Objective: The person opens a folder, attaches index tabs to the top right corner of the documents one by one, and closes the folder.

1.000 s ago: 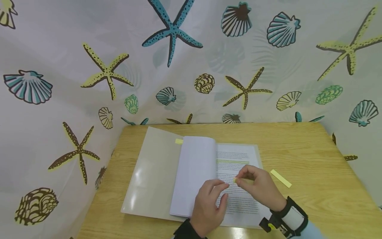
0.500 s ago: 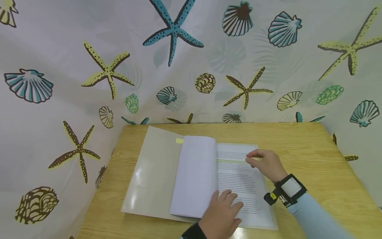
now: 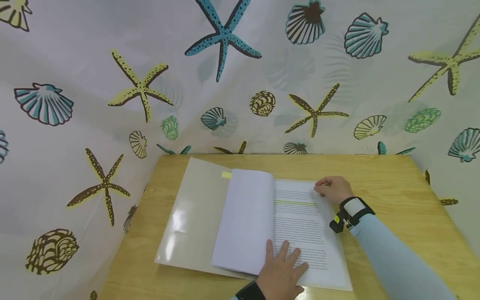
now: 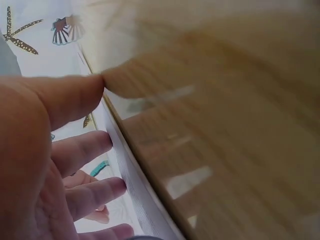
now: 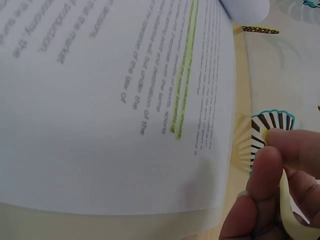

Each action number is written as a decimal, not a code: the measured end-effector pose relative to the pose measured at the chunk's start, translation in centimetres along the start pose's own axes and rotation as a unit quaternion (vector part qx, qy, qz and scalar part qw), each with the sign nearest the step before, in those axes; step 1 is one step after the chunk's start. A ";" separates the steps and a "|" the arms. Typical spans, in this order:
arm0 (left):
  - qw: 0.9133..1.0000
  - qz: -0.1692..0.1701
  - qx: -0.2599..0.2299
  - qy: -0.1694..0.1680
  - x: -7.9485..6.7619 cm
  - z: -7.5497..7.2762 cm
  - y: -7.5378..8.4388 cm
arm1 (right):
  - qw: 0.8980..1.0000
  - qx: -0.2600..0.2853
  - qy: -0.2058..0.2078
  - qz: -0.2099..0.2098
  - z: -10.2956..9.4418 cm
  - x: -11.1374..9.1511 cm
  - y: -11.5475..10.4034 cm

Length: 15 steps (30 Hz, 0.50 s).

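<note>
A booklet of printed sheets lies opened on the table, its turned-over pages [image 3: 243, 221] to the left and a text page [image 3: 300, 227] to the right. Yellow-green highlighting [image 3: 296, 203] crosses two lines near that page's top. My right hand [image 3: 335, 189] is at the page's upper right corner, thumb and fingers pinching a pale yellow sticky strip [image 5: 291, 212] that curls down beside them in the right wrist view. With fingers spread, my left hand [image 3: 279, 273] rests on the lower part of the text page; its thumb [image 4: 75, 97] reaches the booklet's bottom edge.
The pale glossy cover [image 3: 187, 221] spreads out at the left. A yellow tab [image 3: 226, 175] sticks out from the turned pages' upper left edge. The wooden table [image 3: 397, 208] meets a shell-and-starfish curtain [image 3: 240, 83] at the back and sides.
My right hand has moved from mid-page up to the upper right corner, keeping its pinch. My left hand has come down and spread on the lower page. The loose yellow strip on the table is now out of sight.
</note>
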<state>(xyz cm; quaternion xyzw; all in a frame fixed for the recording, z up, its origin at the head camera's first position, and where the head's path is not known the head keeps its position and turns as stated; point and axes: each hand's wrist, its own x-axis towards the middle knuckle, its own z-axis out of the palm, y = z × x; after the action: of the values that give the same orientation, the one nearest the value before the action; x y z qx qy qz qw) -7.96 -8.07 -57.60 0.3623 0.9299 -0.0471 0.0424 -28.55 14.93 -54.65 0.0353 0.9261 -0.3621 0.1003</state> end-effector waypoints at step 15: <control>0.999 -0.021 0.000 -0.039 -0.1 -0.1 -0.1 | 0.999 -0.021 0.005 0.036 1.9 2.6 0.2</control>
<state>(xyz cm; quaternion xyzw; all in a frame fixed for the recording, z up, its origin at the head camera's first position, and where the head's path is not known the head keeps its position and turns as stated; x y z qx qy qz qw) -7.97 -8.21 -57.51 0.3410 0.9347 -0.0626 0.0779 -30.79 13.82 -56.69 0.0680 0.9320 -0.3388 0.1096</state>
